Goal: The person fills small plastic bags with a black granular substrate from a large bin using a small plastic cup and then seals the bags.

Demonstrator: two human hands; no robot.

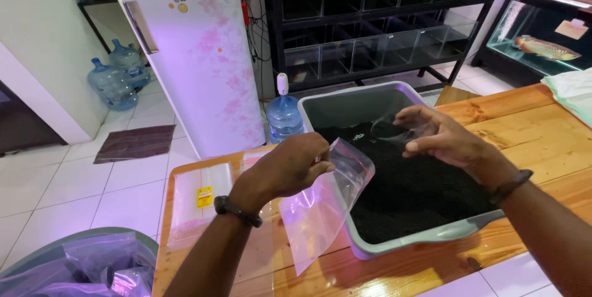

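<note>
Both forearms were bare, no sleeves. Left hand (290, 167) had a dark beaded bracelet (237, 210) at the wrist; right hand (441, 136) had a dark plain wristband (509, 186).

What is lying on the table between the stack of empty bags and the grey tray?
In the head view, the left hand holds a clear zip bag over the wooden table, between the bag stack and the grey tray.

White tiled floor (74, 180) throughout, violet-tinted light. Beyond the left hand (290, 167) — a floral-patterned fridge (197, 56), with water jugs (117, 78) and a dark mat (135, 143) further left. Beyond the right hand (444, 136) — black shelving (382, 19) of glass tanks, lit aquarium (542, 38) at far right. Wooden worktop (524, 124).
</note>
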